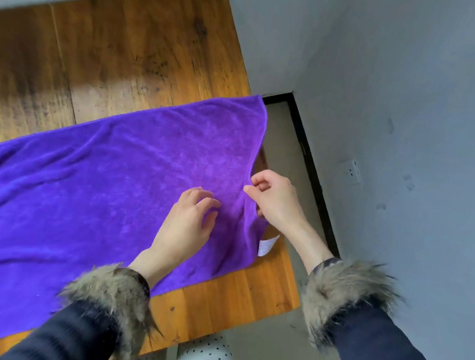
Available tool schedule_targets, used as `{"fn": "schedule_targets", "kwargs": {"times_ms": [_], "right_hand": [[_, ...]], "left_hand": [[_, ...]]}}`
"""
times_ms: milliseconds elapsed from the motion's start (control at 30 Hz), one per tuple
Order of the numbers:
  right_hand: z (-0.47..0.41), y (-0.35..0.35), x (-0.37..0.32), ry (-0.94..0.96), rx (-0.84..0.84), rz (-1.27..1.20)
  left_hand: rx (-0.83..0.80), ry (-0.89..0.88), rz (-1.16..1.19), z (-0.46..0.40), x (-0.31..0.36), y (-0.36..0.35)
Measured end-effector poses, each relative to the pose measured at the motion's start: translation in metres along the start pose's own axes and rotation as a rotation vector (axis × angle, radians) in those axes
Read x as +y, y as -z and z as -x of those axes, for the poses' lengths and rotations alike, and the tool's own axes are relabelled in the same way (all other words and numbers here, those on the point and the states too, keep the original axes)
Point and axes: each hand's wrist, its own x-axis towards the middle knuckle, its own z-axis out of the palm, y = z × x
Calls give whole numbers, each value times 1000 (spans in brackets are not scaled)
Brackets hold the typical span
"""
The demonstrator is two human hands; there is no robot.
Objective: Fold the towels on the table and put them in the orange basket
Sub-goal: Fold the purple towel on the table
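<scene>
Purple towel on wooden table

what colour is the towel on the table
Purple, with a small white tag at its right edge; the head view shows the towel plainly.

Both arms reach forward from the near edge, each in a dark sleeve with a fur cuff. The left hand is palm down, wrist bare, its fingers loosely curled with tips pointing far and right, gripping nothing. The right hand lies just right of it, slightly farther, wrist bent inward, thumb and forefinger pinched together, the other fingers curled beneath.
</scene>
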Motion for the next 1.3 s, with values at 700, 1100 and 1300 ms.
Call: {"fn": "schedule_targets", "kwargs": {"times_ms": [700, 1100, 1300], "right_hand": [[-92, -36, -47, -134, 310, 110], [-62, -58, -101, 79, 217, -137], [-14, -99, -164, 331, 84, -93]], "left_hand": [[-71, 1000, 456, -5, 4, 2], [34, 895, 1064, 35, -11, 62], [52, 754, 1149, 72, -19, 129]]}}
